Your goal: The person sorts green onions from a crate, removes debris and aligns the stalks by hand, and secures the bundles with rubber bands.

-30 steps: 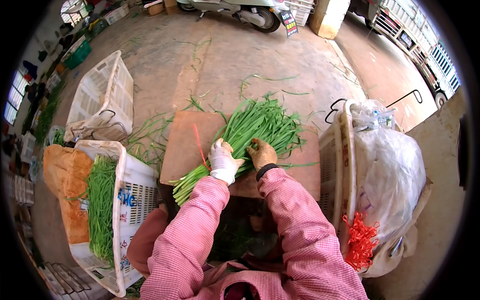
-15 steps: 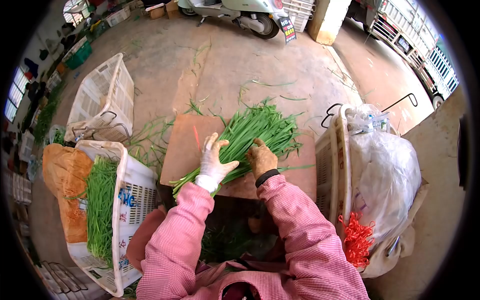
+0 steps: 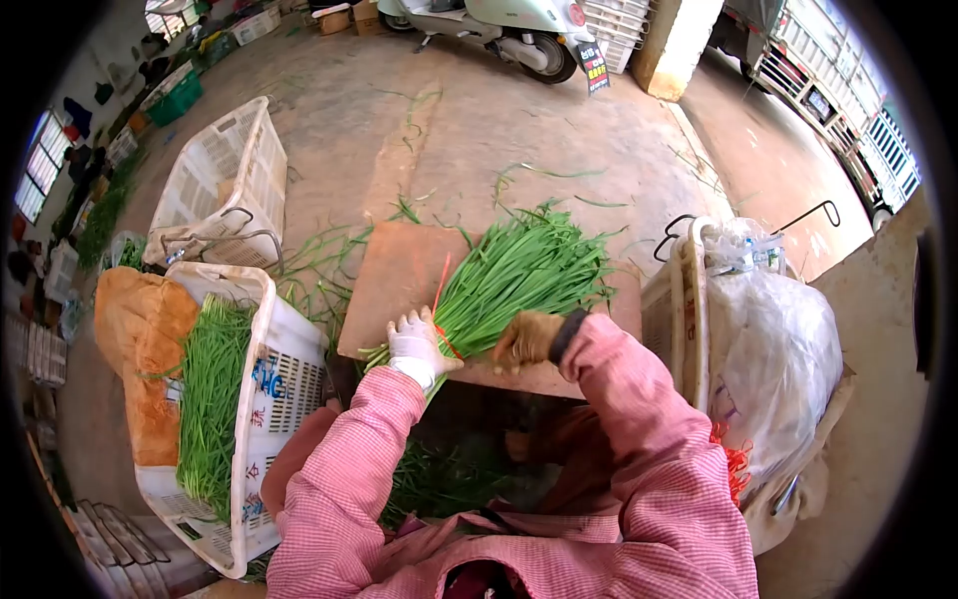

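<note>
A bunch of garlic chives (image 3: pixel 529 265) lies slantwise on a brown board (image 3: pixel 384 270), leaves toward the far right and pale stem ends at the near left. My left hand (image 3: pixel 414 344), in a whitish glove, is closed around the stem end. A thin red tie (image 3: pixel 441 285) runs across the stems beside that hand, one end sticking up. Just right of the stems is my right hand (image 3: pixel 527 339), in a brown-stained glove with its fingers curled downward; whether anything is between them is hidden.
At left, a white crate (image 3: pixel 254 399) holds more chives (image 3: pixel 215 399) and an orange-brown cloth (image 3: pixel 145 349). Another white crate (image 3: pixel 225 180) stands behind it. On the right are a basket (image 3: pixel 689 299) with clear plastic (image 3: pixel 773 349) and red ties (image 3: pixel 733 464). A scooter (image 3: pixel 509 35) is parked beyond.
My left hand has closed on the stems. The red tie, earlier lying on the board, now crosses the bunch. My right hand has moved down off the leaves, its elbow swinging outward.
</note>
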